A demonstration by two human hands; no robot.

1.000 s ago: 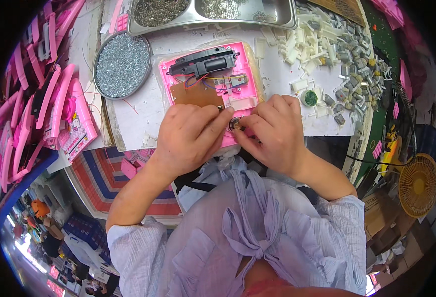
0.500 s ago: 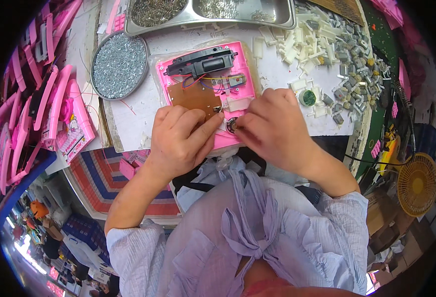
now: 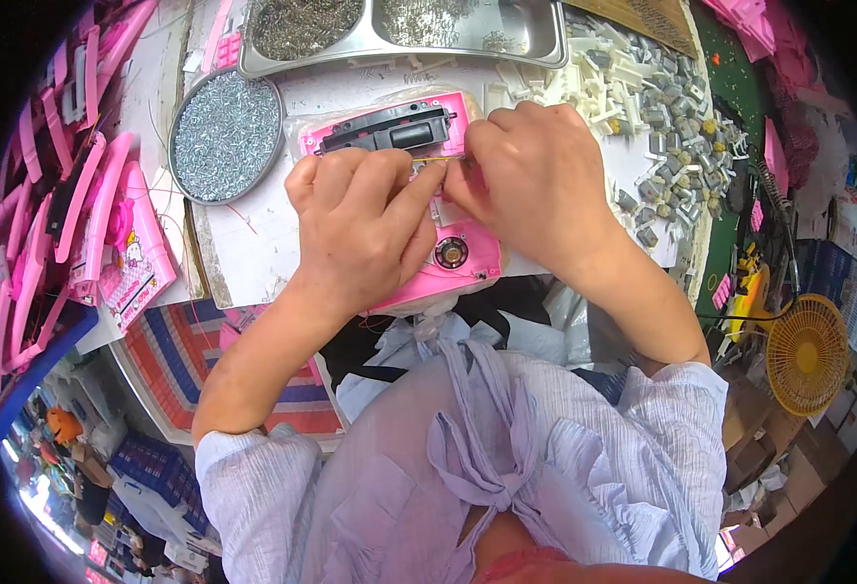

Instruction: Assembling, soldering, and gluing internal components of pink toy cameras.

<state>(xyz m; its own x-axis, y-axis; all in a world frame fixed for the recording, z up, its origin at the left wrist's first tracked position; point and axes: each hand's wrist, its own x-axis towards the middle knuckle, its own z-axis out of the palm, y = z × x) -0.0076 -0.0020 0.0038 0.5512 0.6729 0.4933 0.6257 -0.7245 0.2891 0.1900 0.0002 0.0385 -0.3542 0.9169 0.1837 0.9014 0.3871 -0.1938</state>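
Observation:
A pink plastic housing [image 3: 414, 285] lies on the table in front of me. A black molded part [image 3: 390, 128] sits at its far end, and a small round speaker [image 3: 451, 253] at its near right. My left hand [image 3: 360, 219] is over the housing's left side, fingers curled, hiding what lies beneath. My right hand [image 3: 536, 185] is closed in a pinch at the right edge. A thin yellow wire [image 3: 436, 159] shows between the fingertips of both hands, just below the black part. What either hand pinches is hidden.
Left of the housing stands a round dish of small silvery screws [image 3: 226, 136]. A metal tray [image 3: 399, 51] with small metal parts is at the back. White plastic pieces and grey motors [image 3: 677, 146] are heaped at right. Pink casings [image 3: 107, 209] pile up at far left.
Both hands have moved away from me, from the speaker end toward the black part. The speaker is now uncovered, while the brown board seen earlier is out of sight.

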